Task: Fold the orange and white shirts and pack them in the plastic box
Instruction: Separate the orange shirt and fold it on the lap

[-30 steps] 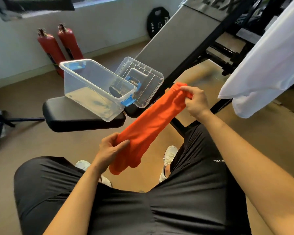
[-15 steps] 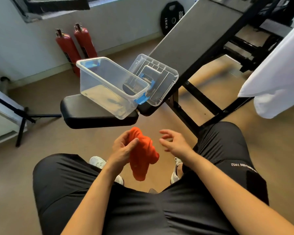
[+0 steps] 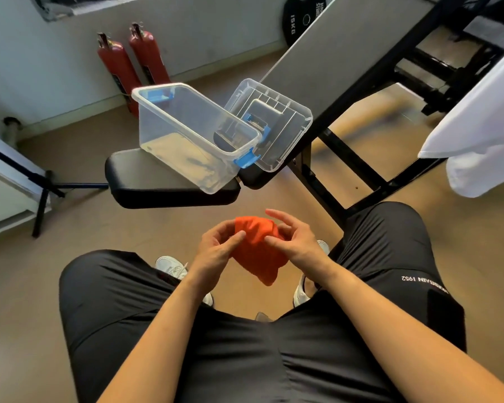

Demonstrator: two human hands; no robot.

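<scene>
The orange shirt (image 3: 258, 251) is a small folded bundle held in the air between my knees. My left hand (image 3: 217, 247) grips its left side and my right hand (image 3: 293, 242) pinches its right side, both touching the cloth. The clear plastic box (image 3: 186, 135) with blue latches stands open and holds nothing, on the black bench seat beyond my hands. Its clear lid (image 3: 277, 126) leans beside it on the right. The white shirt (image 3: 477, 135) hangs at the right edge.
The black padded bench seat (image 3: 146, 181) carries the box; its grey inclined backrest (image 3: 341, 53) and black frame run to the upper right. Two red cylinders (image 3: 128, 62) lean on the far wall, next to a 15 kg weight plate (image 3: 300, 21). A stand leg (image 3: 44, 184) is on the left.
The orange shirt went from a long strip stretched between both hands to a small bundle. My right hand let go, then came back onto it.
</scene>
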